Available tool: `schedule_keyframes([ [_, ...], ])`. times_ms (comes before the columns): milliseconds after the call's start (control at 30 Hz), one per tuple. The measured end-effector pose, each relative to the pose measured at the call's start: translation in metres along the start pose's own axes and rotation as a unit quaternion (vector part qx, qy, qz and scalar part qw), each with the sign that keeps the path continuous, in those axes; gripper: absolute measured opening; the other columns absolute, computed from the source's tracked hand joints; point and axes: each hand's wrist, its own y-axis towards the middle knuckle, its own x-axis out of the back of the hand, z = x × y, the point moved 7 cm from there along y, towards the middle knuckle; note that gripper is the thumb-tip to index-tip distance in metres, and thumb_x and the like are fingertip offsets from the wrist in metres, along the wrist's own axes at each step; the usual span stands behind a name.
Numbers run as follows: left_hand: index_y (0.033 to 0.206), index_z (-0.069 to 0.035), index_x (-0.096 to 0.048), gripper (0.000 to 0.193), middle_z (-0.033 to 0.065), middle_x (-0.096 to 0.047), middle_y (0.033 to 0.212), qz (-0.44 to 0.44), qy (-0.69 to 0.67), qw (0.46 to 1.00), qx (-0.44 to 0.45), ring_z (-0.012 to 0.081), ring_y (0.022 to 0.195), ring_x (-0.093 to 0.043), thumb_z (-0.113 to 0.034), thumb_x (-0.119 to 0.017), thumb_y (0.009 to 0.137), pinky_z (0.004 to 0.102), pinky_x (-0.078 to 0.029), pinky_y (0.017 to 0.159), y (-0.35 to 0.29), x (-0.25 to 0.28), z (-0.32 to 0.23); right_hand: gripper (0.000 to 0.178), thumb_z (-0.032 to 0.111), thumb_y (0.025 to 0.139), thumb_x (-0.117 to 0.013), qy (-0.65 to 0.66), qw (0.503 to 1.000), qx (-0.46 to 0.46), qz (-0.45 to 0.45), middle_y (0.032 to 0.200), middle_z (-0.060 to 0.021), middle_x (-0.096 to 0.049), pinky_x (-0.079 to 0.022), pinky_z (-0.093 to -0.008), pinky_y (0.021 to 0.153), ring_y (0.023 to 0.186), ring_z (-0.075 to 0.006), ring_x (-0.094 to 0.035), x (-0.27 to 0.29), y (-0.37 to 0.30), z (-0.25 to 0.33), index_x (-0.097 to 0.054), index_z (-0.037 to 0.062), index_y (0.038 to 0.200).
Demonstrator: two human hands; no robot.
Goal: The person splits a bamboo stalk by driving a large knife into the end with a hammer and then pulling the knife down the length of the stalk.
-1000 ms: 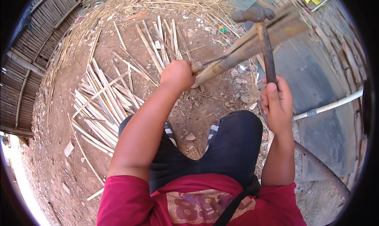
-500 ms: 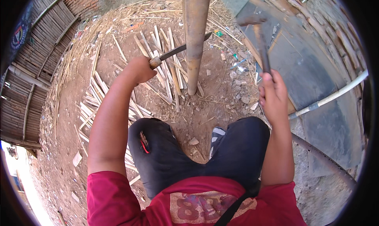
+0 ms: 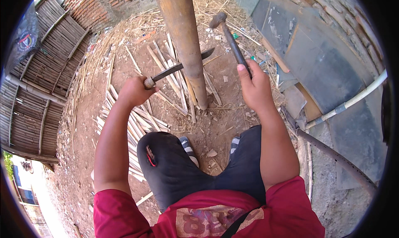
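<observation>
My left hand (image 3: pixel 135 91) is closed round the wooden handle of a machete (image 3: pixel 168 71). Its blade runs to the right across an upright bamboo pole (image 3: pixel 189 42), and the curved tip shows on the far side. The pole hides the middle of the blade; whether the blade is sunk into it or passes behind, I cannot tell. In my right hand (image 3: pixel 253 86) is a hammer (image 3: pixel 236 49), gripped by its dark handle. The hammer head is raised to the right of the pole, above the machete tip and apart from it.
Split bamboo strips (image 3: pixel 131 123) lie in a heap on the dirt at the left, and more lie behind the pole. Dark sheets (image 3: pixel 320 63) and a pale pipe (image 3: pixel 349 101) are at the right. A woven bamboo wall (image 3: pixel 50 59) stands at the left, a brick wall (image 3: pixel 99 7) behind.
My right hand has brought the hammer leftward, closer to the pole. The pole's top now leans further left, and my left hand with the machete has shifted left and slightly down.
</observation>
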Motion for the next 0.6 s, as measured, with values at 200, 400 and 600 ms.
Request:
schedule_keyframes([
  [200,0.100,-0.006,-0.076,0.040,0.0202,-0.075,0.090,-0.024,-0.003,1.000,0.002,0.0394,0.089,-0.072,-0.042,-0.079,0.084,0.0483,-0.056,0.082,0.006,-0.002,-0.006,0.036,0.036,0.106,-0.058,-0.076,0.993,-0.035,0.088,0.071,-0.0184,-0.064,-0.048,-0.0459,0.062,0.064,-0.0358,-0.065,0.003,-0.010,0.003,-0.064,0.0014,0.108],
  [400,0.102,-0.008,-0.076,0.037,0.0169,-0.076,0.093,-0.035,0.021,0.999,-0.005,0.0376,0.089,-0.073,-0.041,-0.079,0.085,0.0473,-0.057,0.082,0.002,0.002,-0.012,0.038,0.038,0.106,-0.056,0.023,1.000,-0.002,-0.019,0.071,-0.0192,-0.065,-0.050,-0.0481,0.065,0.068,-0.0376,-0.067,0.021,-0.008,0.024,-0.063,0.0007,0.112],
  [600,0.104,-0.008,-0.075,0.045,0.0164,-0.076,0.094,-0.036,0.021,0.999,-0.018,0.0380,0.090,-0.073,-0.048,-0.080,0.083,0.0476,-0.057,0.082,0.006,0.002,-0.013,0.035,0.034,0.107,-0.056,-0.096,0.994,0.004,0.046,0.071,-0.0190,-0.064,-0.049,-0.0471,0.061,0.065,-0.0398,-0.066,0.005,-0.006,-0.003,-0.062,0.0008,0.111],
])
